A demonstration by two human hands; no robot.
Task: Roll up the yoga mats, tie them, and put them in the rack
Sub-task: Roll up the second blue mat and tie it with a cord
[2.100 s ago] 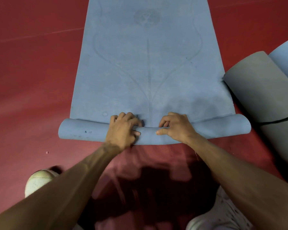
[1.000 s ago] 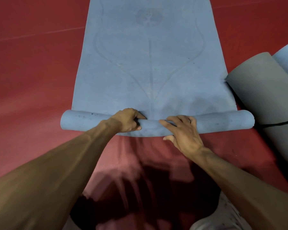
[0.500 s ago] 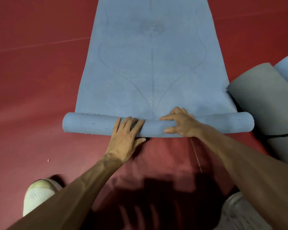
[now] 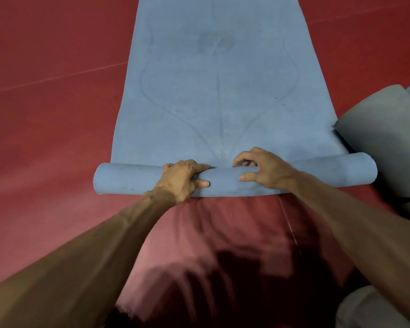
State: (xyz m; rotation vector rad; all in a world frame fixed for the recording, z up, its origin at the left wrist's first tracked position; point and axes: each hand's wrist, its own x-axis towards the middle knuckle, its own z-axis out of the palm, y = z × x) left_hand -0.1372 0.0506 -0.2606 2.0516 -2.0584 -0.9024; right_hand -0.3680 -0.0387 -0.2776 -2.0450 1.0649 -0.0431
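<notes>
Red floor (image 4: 45, 138): the blue yoga mat (image 4: 218, 102) lies flat on it, running away from the person, with most of its length unrolled.

Grey rolled mat (image 4: 384, 138): on the floor at the right, close beside the blue mat's right edge. Whether they touch cannot be told.

Rolled section (image 4: 128, 178): a slim tube across the near end of the blue mat. Its left end looks slightly nearer the person than its right end. No tie or rack is in view.

Step in hand: rolling, at an early stage by the look of it.

Judgement on doing it well: push forward evenly with both hands. Keep the tube tight and square to the mat's long edges so the ends don't cone. Hands set wider apart would probably steady the ends.

Left hand (image 4: 180, 181): it grips the tube near its centre, knuckles up, fingers curled over the far side and thumb (image 4: 202, 183) on the near face.

Right hand (image 4: 265, 169): just beside the left, arched over the tube, fingertips hooked into the far crease. Its thumb (image 4: 246, 177) presses the near face.
</notes>
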